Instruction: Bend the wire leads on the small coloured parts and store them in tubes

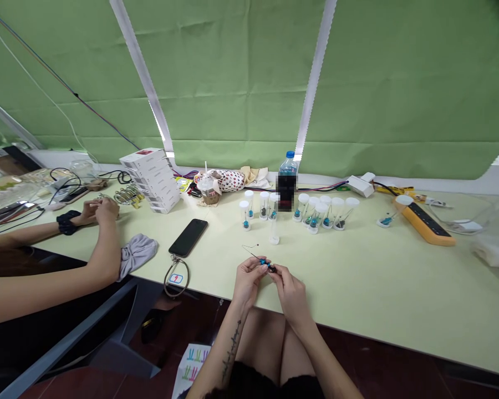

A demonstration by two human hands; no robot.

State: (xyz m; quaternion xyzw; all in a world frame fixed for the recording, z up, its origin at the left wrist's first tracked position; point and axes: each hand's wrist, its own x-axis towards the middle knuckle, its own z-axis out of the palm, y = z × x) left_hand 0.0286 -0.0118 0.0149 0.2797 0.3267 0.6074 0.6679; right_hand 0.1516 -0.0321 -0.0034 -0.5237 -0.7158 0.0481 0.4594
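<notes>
This looks like a small workroom for hand assembly. A long pale tabletop (pixel 357 293) runs beneath green blinds (pixel 241 72), carrying clear vials (pixel 318 213), stacked white boxes (pixel 152 180) and a yellow power strip (pixel 424 224).

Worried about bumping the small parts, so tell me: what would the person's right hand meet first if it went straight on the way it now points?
The right hand would first meet the small blue-and-black part on a thin wire, which it pinches together with the left hand. Depth is hard to judge from this view.

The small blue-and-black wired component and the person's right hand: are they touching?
Touching: the head view shows the right hand pinching the small blue-and-black wired component.
</notes>
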